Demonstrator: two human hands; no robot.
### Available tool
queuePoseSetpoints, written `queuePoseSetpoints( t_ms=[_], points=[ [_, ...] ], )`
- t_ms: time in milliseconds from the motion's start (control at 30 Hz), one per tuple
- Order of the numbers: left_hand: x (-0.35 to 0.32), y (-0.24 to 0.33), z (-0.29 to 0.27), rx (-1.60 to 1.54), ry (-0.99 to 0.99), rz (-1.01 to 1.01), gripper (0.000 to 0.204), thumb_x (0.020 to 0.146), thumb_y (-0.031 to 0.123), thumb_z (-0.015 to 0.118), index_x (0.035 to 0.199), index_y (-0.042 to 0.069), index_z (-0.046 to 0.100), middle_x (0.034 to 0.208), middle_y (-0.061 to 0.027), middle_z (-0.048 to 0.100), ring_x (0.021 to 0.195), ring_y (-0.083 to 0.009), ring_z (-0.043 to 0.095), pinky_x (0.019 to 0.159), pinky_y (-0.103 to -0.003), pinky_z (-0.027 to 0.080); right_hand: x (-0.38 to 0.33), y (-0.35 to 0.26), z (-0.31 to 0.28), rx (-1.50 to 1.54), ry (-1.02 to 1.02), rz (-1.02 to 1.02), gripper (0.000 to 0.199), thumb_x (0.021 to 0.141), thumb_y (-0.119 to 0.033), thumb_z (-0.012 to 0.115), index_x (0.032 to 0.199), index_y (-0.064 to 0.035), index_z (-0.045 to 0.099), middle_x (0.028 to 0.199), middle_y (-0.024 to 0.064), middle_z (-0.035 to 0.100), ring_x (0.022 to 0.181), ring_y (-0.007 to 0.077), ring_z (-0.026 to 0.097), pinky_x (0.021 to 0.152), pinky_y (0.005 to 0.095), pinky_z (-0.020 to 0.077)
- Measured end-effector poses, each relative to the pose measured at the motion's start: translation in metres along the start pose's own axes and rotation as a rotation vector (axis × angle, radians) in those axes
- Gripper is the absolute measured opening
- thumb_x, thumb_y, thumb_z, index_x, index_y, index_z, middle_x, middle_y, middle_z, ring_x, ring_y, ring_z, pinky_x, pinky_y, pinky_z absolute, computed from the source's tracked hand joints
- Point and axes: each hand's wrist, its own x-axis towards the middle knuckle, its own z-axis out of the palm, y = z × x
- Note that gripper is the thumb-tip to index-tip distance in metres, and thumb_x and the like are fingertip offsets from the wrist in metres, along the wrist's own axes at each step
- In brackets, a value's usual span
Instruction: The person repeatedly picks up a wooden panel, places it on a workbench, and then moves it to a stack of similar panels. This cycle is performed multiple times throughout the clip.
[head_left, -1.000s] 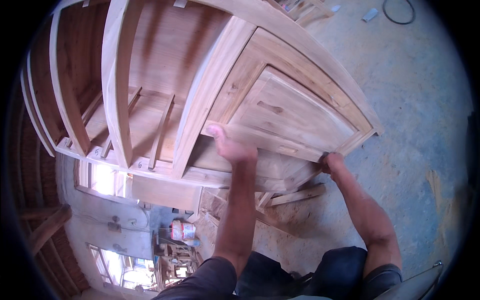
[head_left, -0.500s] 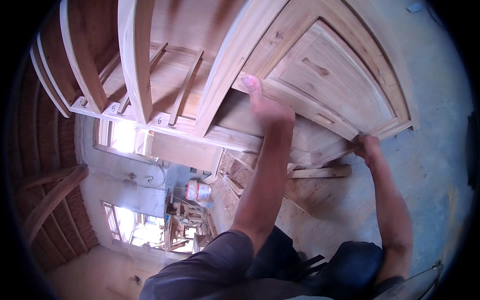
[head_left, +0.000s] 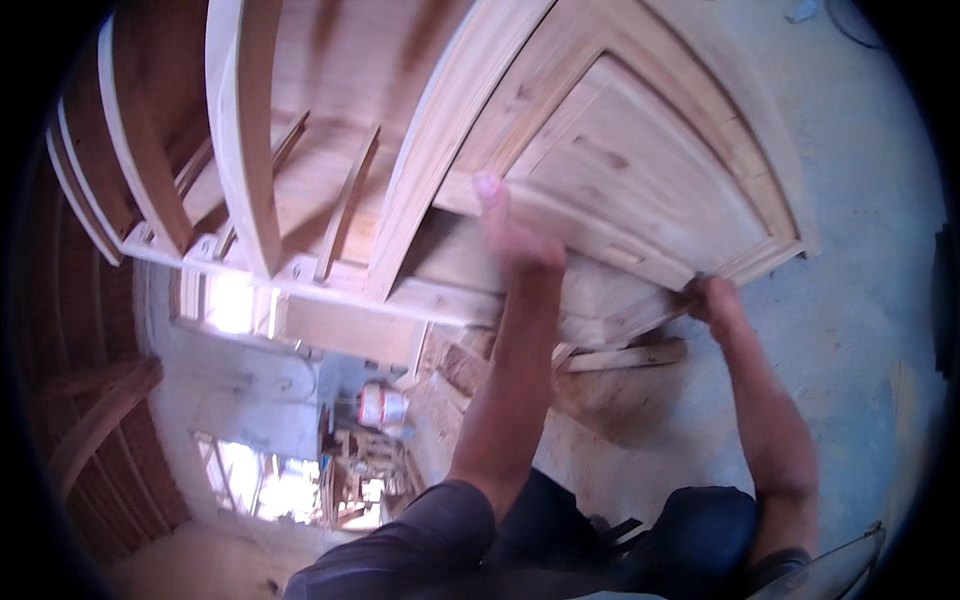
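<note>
A pale wooden cabinet door (head_left: pixel 640 150) with a raised panel lies partly within its frame (head_left: pixel 470 90), a gap showing along its near edge. My left hand (head_left: pixel 520 240) grips that near edge toward the left, its thumb up on the door's face and its other fingers hidden behind the wood. At the door's near right corner my right hand (head_left: pixel 715 300) is closed on the edge; its fingertips are mostly out of sight. Between the hands, a short slot (head_left: pixel 625 254) is cut in the door's near rail.
Open cabinet bays with upright dividers (head_left: pixel 240 140) and thin slats (head_left: pixel 348 200) stretch left. Under the cabinet, a loose wooden strip (head_left: pixel 625 356) lies on the dusty concrete floor (head_left: pixel 850 330). A white and red bucket (head_left: pixel 382 407) stands near piled wood scraps (head_left: pixel 360 470).
The view has shifted slightly, so the cabinet sits a little lower and farther left. Both hands keep their places on the door, which shows no clear movement in its frame.
</note>
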Motion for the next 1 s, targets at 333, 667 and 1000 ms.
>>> queuePoseSetpoints(
  t_ms=[333,667,1000],
  points=[
    [0.001,0.006,-0.005,-0.003,-0.014,0.045,0.08,0.091,0.055,0.058,0.137,-0.009,0.043,0.136,-0.0209,0.05,0.124,-0.0333,0.051,0.108,-0.044,0.038,-0.021,-0.017,0.022,0.043,0.12,0.051,0.03,0.086,-0.017,0.055,0.109,0.0017,0.062,0.102,0.0166,0.065,0.089,0.0336,0.065,0.076,0.0496,0.054],
    [-0.004,0.01,-0.012,-0.035,0.009,0.003,0.078,0.091,0.054,0.06,0.133,-0.01,0.046,0.133,-0.0198,0.052,0.119,-0.0294,0.054,0.106,-0.04,0.042,-0.044,-0.032,0.027,-0.065,0.044,0.025,0.028,0.085,-0.017,0.057,0.107,-0.0002,0.062,0.094,0.0114,0.064,0.082,0.0273,0.061,0.068,0.041,0.0532],
    [-0.012,0.006,-0.054,-0.268,0.061,0.149,0.066,0.084,0.02,0.075,0.134,-0.007,0.041,0.131,-0.0155,0.052,0.119,-0.0269,0.052,0.105,-0.043,0.041,-0.034,-0.022,0.016,0.066,0.057,-0.109,0.024,0.088,-0.014,0.057,0.107,0.0015,0.06,0.101,0.0116,0.063,0.09,0.0263,0.061,0.081,0.0376,0.0516]
  ],
)
